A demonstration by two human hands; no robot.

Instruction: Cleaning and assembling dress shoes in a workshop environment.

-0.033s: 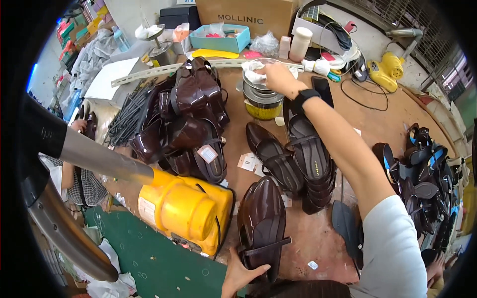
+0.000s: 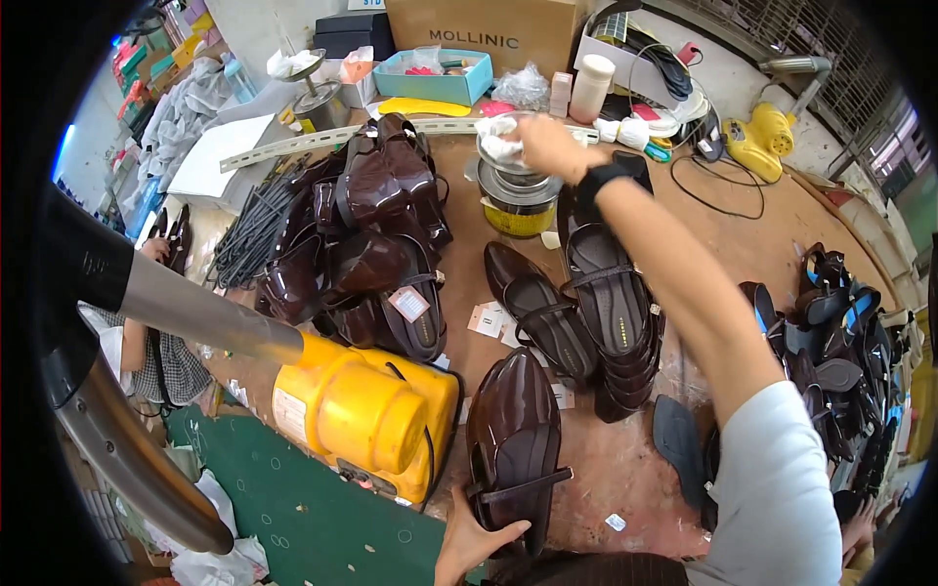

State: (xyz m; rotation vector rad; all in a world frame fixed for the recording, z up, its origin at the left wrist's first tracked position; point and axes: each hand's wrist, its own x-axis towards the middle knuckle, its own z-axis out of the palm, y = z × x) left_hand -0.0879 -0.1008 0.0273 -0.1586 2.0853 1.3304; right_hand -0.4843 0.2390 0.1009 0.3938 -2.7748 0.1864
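My left hand (image 2: 479,539) grips the heel end of a dark brown glossy pointed shoe (image 2: 513,420) near the table's front edge. The shoe has a thin strap across it and its toe points away from me. At the far middle, my right hand (image 2: 555,146) has its fingers closed on a white cloth or tissue wad (image 2: 498,142). The wad rests at a metal dish on top of a round dispenser can (image 2: 518,217) with a yellow lower part. My fingertips are partly blurred. Beyond the held shoe lie another strapped shoe (image 2: 542,317) and a row of nested shoes (image 2: 614,303).
A pile of brown shoes (image 2: 381,195) and a yellow machine (image 2: 366,415) with a grey pipe stand to the left. More shoes (image 2: 831,361) lie at the right, beside a loose dark insole (image 2: 679,444). A blue tray (image 2: 435,80) and a cardboard box (image 2: 489,34) line the back.
My right hand and forearm have shifted slightly at the metal dish, and the wad has moved a little. The left hand and its shoe stay in place.
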